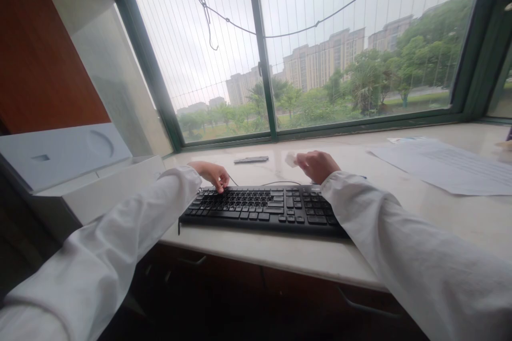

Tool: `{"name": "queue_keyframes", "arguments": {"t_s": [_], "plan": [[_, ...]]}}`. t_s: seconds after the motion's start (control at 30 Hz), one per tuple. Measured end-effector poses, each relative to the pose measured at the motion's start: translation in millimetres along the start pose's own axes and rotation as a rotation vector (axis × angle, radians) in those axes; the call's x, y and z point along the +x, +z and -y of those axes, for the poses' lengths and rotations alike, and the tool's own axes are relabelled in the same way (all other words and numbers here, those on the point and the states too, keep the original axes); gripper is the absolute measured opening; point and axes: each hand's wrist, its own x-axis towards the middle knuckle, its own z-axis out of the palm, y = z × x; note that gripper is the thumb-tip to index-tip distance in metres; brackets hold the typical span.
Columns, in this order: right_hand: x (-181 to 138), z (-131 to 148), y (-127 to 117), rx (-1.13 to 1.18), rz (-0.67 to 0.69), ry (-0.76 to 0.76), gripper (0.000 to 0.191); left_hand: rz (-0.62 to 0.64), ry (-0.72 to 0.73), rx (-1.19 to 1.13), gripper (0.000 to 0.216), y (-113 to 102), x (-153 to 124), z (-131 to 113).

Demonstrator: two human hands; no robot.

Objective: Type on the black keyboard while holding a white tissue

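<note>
A black keyboard (248, 208) lies on the light countertop in front of me. My left hand (214, 175) is over its upper left keys, with the fingertips pinched together and touching or just above them. Whether anything small is in that pinch is hidden. My right hand (319, 166) is closed behind the keyboard's right part, gripping a small whitish, translucent piece (291, 159) that looks like a crumpled tissue or wipe. Between my hands, behind the keyboard, rests a slim grey strip-like tool (251, 160). A thin dark cable (280, 182) runs along the keyboard's back edge.
At the left stands an open white box (120, 181), its lid (68, 154) tilted up. Printed paper sheets (448, 165) lie on the counter (408, 213) at the right. A green-framed window (272, 90) rises behind the counter. Drawers with handles (368, 306) are below its front edge.
</note>
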Motion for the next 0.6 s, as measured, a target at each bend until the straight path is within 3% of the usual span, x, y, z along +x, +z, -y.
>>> {"name": "queue_keyframes", "arguments": {"t_s": [0.17,0.4,0.6], "plan": [[-1,1,-4,0.006,0.015,0.009,0.031,-0.008,-0.037,0.024,0.038,-4,-8,-14],[-1,2,-6,0.022,0.021,0.027,0.031,-0.208,-0.038,0.047,0.035,9,-35,-40],[-1,1,-5,0.037,0.017,0.042,0.03,-0.296,-0.036,0.069,0.039,18,-48,-43]]}}
